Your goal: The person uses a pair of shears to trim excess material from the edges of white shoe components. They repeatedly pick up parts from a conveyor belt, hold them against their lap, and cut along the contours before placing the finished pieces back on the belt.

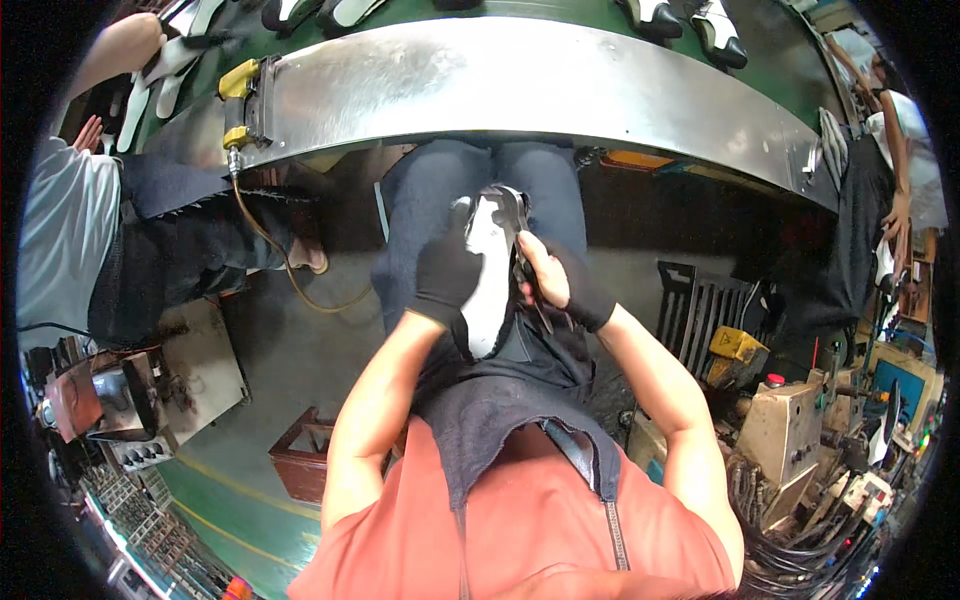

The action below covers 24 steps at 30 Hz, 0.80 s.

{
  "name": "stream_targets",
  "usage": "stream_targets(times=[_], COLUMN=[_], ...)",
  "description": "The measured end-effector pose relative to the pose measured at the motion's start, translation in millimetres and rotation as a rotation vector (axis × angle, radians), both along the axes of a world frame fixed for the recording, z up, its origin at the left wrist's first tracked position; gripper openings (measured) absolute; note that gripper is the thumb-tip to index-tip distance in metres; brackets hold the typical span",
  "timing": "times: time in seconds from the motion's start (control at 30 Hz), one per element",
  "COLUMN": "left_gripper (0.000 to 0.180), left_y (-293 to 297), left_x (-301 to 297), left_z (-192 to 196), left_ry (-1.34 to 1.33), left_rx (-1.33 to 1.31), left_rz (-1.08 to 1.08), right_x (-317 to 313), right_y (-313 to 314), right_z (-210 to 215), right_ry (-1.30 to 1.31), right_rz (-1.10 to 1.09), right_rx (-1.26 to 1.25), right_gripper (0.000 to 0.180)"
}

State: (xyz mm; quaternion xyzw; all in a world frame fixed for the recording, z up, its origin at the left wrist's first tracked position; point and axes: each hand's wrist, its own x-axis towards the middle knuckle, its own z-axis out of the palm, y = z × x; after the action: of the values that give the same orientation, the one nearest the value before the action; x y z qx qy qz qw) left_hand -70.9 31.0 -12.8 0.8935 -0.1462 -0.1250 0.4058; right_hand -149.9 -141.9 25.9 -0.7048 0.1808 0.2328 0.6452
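Observation:
A white and black shoe upper (pixel 488 285) rests on my lap, sole side up, toe pointing away from me. My left hand (pixel 442 275), in a black glove, grips the shoe along its left side. My right hand (pixel 553 280), in a fingerless black glove, holds a dark pair of pliers (pixel 525 262) against the shoe's right edge near the toe. I sit in dark trousers and a dark apron, with both forearms coming in from below.
A steel-edged green conveyor (pixel 520 75) curves across the top, carrying several black and white shoes (pixel 715 30). A person in a grey shirt (pixel 60 230) sits at my left, another stands at the right (pixel 895 160). Machines (pixel 800 420), a brown crate (pixel 305 455) and a hose (pixel 275 250) surround me.

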Motion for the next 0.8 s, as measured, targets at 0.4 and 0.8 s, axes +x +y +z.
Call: stream_targets(times=[0.4, 0.8], left_gripper=[0.06, 0.061], left_y=[-14.4, 31.4], left_x=[-66.8, -47.3], left_z=[-17.1, -30.8], left_ry=[0.2, 0.268], left_rx=[-0.339, -0.499], left_rz=[0.185, -0.193], right_x=[-1.1, -37.1], right_y=[-51.6, 17.7], right_z=[-33.4, 1.4], right_ry=[-0.141, -0.244], right_rz=[0.314, 0.215], right_rx=[-0.028, -0.458], right_gripper=[0.051, 0.039])
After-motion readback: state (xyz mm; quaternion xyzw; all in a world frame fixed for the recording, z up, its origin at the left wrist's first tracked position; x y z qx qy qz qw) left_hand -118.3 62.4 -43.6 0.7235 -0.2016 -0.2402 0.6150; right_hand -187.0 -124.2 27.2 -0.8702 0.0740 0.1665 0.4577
